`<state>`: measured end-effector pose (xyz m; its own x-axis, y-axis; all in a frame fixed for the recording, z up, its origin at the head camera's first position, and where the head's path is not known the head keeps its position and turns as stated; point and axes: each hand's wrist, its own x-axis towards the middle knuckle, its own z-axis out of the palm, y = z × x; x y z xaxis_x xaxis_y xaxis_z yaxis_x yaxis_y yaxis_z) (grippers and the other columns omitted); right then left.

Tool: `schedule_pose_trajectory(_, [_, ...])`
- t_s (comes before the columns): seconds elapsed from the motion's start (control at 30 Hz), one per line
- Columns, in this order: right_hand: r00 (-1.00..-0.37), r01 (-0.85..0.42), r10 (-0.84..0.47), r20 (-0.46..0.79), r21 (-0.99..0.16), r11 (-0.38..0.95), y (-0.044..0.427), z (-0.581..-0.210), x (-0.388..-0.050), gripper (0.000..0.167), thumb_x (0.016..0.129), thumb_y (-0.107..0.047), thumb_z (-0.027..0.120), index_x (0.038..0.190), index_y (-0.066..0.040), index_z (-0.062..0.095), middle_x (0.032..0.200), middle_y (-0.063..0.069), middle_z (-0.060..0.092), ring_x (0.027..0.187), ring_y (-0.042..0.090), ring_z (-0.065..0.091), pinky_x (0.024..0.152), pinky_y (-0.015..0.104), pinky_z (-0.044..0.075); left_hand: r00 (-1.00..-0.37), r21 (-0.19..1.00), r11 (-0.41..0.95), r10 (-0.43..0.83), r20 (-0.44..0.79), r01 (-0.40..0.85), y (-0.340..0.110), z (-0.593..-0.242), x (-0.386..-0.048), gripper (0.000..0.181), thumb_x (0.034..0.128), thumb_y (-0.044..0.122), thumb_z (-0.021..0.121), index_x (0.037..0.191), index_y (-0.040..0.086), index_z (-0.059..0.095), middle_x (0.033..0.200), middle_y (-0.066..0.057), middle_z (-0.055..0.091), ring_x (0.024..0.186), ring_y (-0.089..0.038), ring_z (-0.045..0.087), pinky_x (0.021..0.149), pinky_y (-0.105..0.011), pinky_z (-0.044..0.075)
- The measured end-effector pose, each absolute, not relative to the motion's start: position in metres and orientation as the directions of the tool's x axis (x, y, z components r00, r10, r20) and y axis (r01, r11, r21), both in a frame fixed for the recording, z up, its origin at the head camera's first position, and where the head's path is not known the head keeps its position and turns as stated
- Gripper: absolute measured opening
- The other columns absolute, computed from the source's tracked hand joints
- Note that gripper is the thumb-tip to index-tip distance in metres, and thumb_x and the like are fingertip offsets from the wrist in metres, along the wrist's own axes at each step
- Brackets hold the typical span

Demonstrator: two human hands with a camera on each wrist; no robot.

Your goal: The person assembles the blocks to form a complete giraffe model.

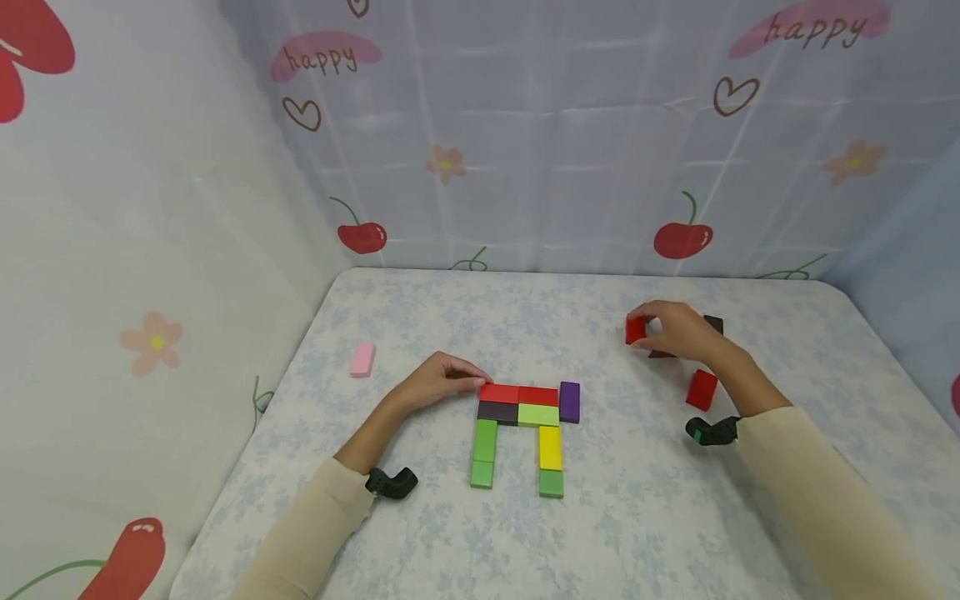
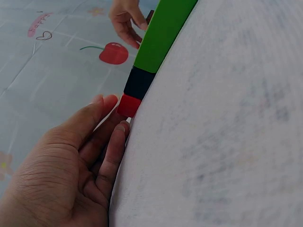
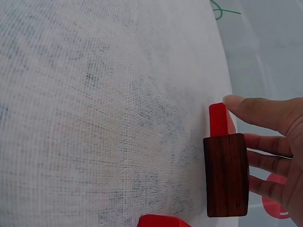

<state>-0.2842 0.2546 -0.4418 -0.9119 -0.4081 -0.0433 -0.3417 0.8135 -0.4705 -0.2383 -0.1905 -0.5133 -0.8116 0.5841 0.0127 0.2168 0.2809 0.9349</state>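
In the head view my left hand (image 1: 438,381) is at the left end of a flat block figure, its fingertips at the edge of a red block (image 1: 498,393). The left wrist view shows those fingers fairly straight beside the red end. The figure also has a second red block (image 1: 537,396), a black block (image 1: 498,412), a lime block (image 1: 537,415), a yellow block (image 1: 551,448) and green blocks (image 1: 484,440). A purple block (image 1: 570,402) stands at its right. My right hand (image 1: 678,329) pinches another red block (image 1: 635,330), beside a dark brown wooden block (image 3: 226,175).
A pink block (image 1: 362,360) lies at the left of the patterned tabletop (image 1: 420,317). Nearer than my right hand lies a loose red block (image 1: 702,390). Cloth curtains (image 1: 525,150) hang behind the table and at both sides.
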Motion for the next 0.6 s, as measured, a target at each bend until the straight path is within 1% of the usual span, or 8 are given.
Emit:
schedule_pose_trajectory(0.13, [-0.904,-0.350,-0.422,-0.070,-0.447,0.823,0.255,-0.447,-0.292,0.049,0.088,-0.009,0.080,0.131,0.004,0.062,0.131,0.026,0.059,0.119,0.042,0.052,0.100,0.061,0.044,-0.812,0.933,0.284,0.583,0.014,0.220,-0.189,-0.513,-0.238,0.019,0.0973,0.021,0.072,0.112,0.013,0.080,0.109,-0.001,0.077,0.098,-0.016,0.067,0.077,-0.027,0.052])
schedule_pose_trajectory(0.27, [-0.898,-0.362,-0.432,-0.076,-0.429,0.828,0.253,-0.448,-0.296,0.046,0.087,-0.006,0.079,0.129,0.004,0.063,0.126,0.025,0.060,0.113,0.040,0.054,0.097,0.060,0.047,-0.817,0.931,0.293,0.576,0.010,0.218,-0.188,-0.513,-0.238,0.018,0.0979,0.017,0.071,0.112,0.011,0.080,0.109,-0.002,0.077,0.100,-0.016,0.067,0.078,-0.026,0.051])
schedule_pose_trajectory(0.4, [-0.903,-0.354,-0.421,-0.082,-0.410,0.840,0.248,-0.447,-0.297,0.048,0.087,-0.010,0.081,0.129,0.003,0.063,0.120,0.022,0.062,0.107,0.037,0.054,0.093,0.057,0.049,-0.818,0.934,0.289,0.576,0.004,0.209,-0.186,-0.504,-0.233,0.018,0.0981,0.012,0.069,0.112,0.008,0.079,0.108,-0.003,0.077,0.100,-0.016,0.067,0.079,-0.026,0.051])
schedule_pose_trajectory(0.5, [-0.912,-0.343,-0.405,-0.067,-0.417,0.842,0.241,-0.444,-0.293,0.047,0.086,-0.015,0.082,0.127,0.001,0.063,0.119,0.020,0.063,0.108,0.038,0.056,0.091,0.055,0.051,-0.811,0.938,0.277,0.584,0.010,0.211,-0.185,-0.495,-0.228,0.018,0.0984,0.011,0.069,0.112,0.006,0.079,0.108,-0.004,0.077,0.098,-0.015,0.066,0.078,-0.026,0.051])
schedule_pose_trajectory(0.6, [-0.905,-0.369,-0.425,-0.037,-0.431,0.824,0.230,-0.441,-0.287,0.046,0.086,-0.017,0.083,0.124,-0.001,0.064,0.117,0.018,0.065,0.109,0.038,0.058,0.089,0.053,0.053,-0.808,0.939,0.267,0.589,0.018,0.216,-0.186,-0.489,-0.225,0.018,0.0985,0.011,0.069,0.113,0.006,0.079,0.108,-0.003,0.077,0.096,-0.016,0.066,0.077,-0.026,0.051])
